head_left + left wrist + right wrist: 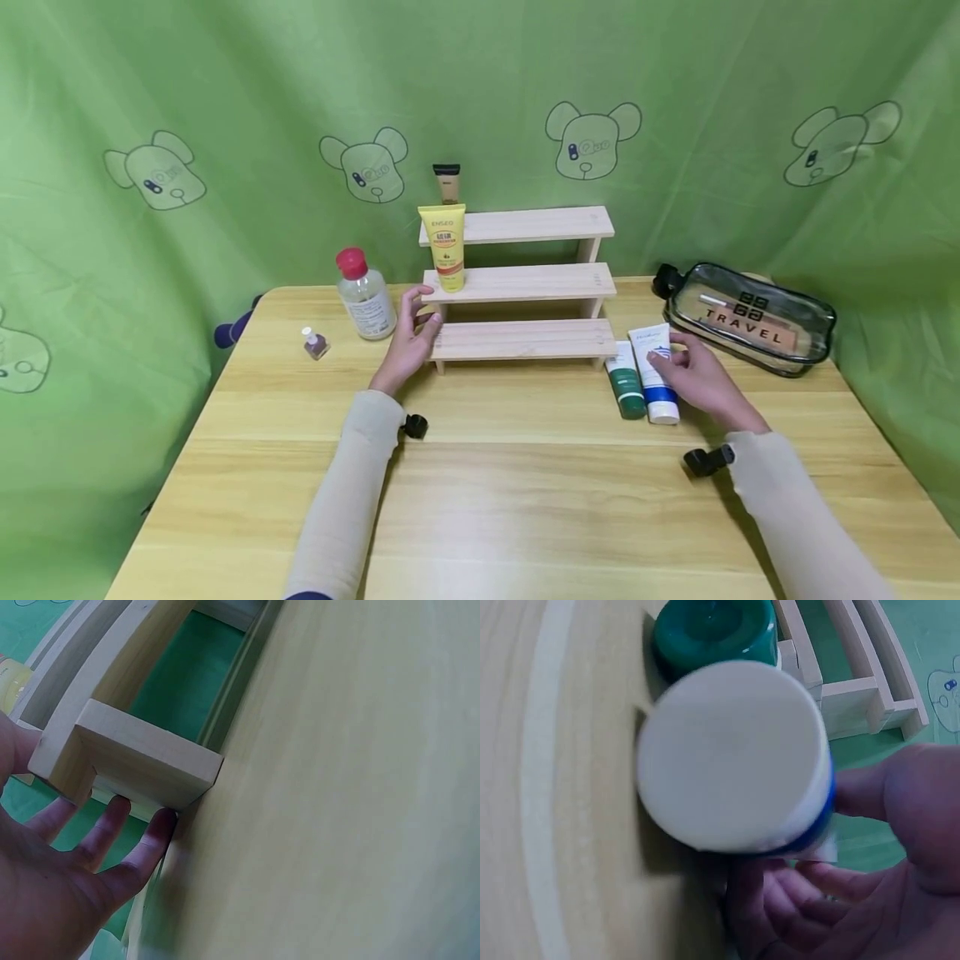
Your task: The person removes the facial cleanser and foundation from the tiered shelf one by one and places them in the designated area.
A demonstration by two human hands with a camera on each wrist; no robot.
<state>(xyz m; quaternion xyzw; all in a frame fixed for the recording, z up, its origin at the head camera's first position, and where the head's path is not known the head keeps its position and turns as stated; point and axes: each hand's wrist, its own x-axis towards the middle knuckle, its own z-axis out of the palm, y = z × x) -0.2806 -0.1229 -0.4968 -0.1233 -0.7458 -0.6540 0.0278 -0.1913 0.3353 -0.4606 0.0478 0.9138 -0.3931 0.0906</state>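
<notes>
My left hand (pixel 408 346) is at the left end of a three-step wooden shelf (pixel 525 337). Its spread fingers (pixel 142 855) touch the side of the bottom step. A white squeeze tube (pixel 651 358) with a blue band lies cap toward me, and my right hand (pixel 697 375) grips it with thumb and fingers from the right. In the right wrist view its round white cap (pixel 731 757) fills the middle, hiding part of the fingers. Beside it lies a green-and-white tube (pixel 628 387). A yellow tube (pixel 444 250) stands on the middle step's left end.
A small beige tube with a black cap (pixel 447 179) stands on the top step. Left of the shelf are a red-capped clear bottle (pixel 367 304) and a small purple bottle (pixel 316 344). A clear travel pouch (pixel 750 321) lies at the right, before the green curtain (pixel 495 75).
</notes>
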